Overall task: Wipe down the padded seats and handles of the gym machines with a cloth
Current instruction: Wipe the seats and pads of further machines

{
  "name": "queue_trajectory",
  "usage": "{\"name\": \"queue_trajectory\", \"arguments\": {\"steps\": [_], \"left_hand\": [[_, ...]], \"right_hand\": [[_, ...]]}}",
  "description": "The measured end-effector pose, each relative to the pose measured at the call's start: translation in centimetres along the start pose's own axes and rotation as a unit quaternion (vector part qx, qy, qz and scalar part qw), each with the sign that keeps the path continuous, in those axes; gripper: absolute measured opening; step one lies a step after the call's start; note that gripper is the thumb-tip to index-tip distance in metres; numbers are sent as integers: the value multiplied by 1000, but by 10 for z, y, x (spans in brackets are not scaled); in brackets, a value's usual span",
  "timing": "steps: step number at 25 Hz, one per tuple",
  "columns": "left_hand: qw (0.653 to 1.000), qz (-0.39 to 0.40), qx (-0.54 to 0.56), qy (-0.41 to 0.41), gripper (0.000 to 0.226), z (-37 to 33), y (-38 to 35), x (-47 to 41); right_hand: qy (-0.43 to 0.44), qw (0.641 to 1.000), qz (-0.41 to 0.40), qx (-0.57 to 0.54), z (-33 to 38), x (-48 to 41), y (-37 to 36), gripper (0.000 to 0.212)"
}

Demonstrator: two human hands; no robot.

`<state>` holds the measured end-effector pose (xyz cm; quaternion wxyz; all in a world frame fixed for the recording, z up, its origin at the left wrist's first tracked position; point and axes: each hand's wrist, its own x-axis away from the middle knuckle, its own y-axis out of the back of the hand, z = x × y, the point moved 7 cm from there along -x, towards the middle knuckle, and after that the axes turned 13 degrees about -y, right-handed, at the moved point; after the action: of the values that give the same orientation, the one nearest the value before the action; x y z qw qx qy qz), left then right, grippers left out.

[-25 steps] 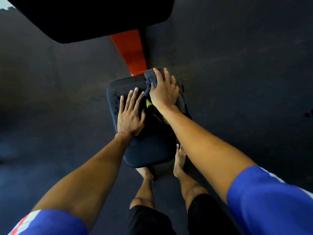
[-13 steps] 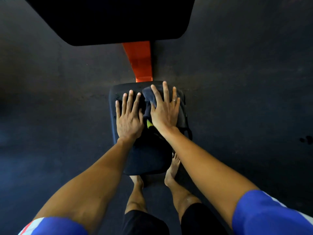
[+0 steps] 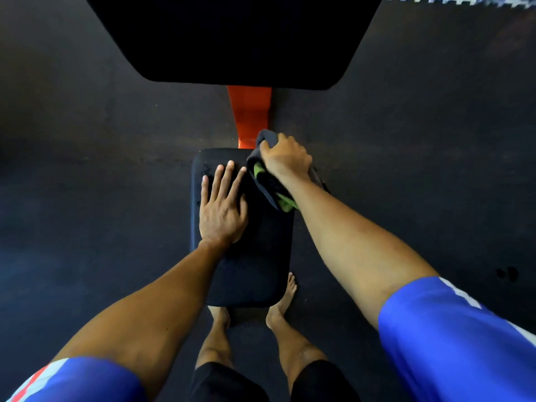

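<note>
Two hands on one small seat pad (image 3: pixel 249 271), and that's basically all the head cam shows. My left hand (image 3: pixel 222 210) lies flat on the left side of the pad, fingers straight and a bit spread, holding nothing. I reckon it's there to brace me while I lean over and to steady the pad.

My right hand (image 3: pixel 285 159) has its fingers curled round a bunched-up dark cloth (image 3: pixel 269 190) with a green bit peeking out. It's right at the pad's far right corner, next to where the orange frame (image 3: pixel 251 111) meets it. Bunching the cloth probably gives me a firmer grip for working the edge. Part of it trails back under my wrist along the pad's right side.

Past the orange frame there's a big black back pad (image 3: pixel 232 39) with nothing on it, so I'd guess that's next. I can't see any handles from here, so I figure I'm early in the job. My bare feet (image 3: pixel 282 300) are planted on the dark floor (image 3: pixel 87 169) by the near end of the seat.
</note>
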<state>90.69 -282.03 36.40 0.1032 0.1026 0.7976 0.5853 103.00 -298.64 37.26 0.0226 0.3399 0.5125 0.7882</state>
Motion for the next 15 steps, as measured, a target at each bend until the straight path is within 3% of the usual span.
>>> {"name": "queue_trajectory", "arguments": {"steps": [2, 4, 6, 8, 9, 10, 12, 14, 15], "left_hand": [[1000, -1, -5, -2, 65, 1, -2, 1], [1000, 0, -1, -2, 64, 1, -2, 1], [1000, -4, 1, -4, 64, -2, 1, -1], [1000, -3, 3, -3, 63, -2, 2, -1], [1000, -2, 3, -3, 63, -1, 2, -1], [1000, -2, 2, -2, 64, 0, 2, -1], [1000, -4, 2, 0, 66, 0, 2, -1], [1000, -8, 6, 4, 67, 0, 1, -1], [1000, -10, 9, 6, 66, -1, 1, -1]], "right_hand": [[170, 979, -106, 31, 5, 35, -3, 51], [256, 960, -107, 34, 3, 37, -2, 52], [176, 983, -42, 24, 0, 13, 3, 51], [2, 999, 5, -40, -9, -2, -1, 53], [-51, 996, 2, -70, -12, 3, -4, 54], [-52, 995, -32, -77, -11, 15, -4, 54], [90, 987, -127, -32, -10, 43, -3, 52], [246, 958, -147, 25, -19, 54, -12, 53], [268, 953, -141, 15, -22, 47, -9, 52]]}}
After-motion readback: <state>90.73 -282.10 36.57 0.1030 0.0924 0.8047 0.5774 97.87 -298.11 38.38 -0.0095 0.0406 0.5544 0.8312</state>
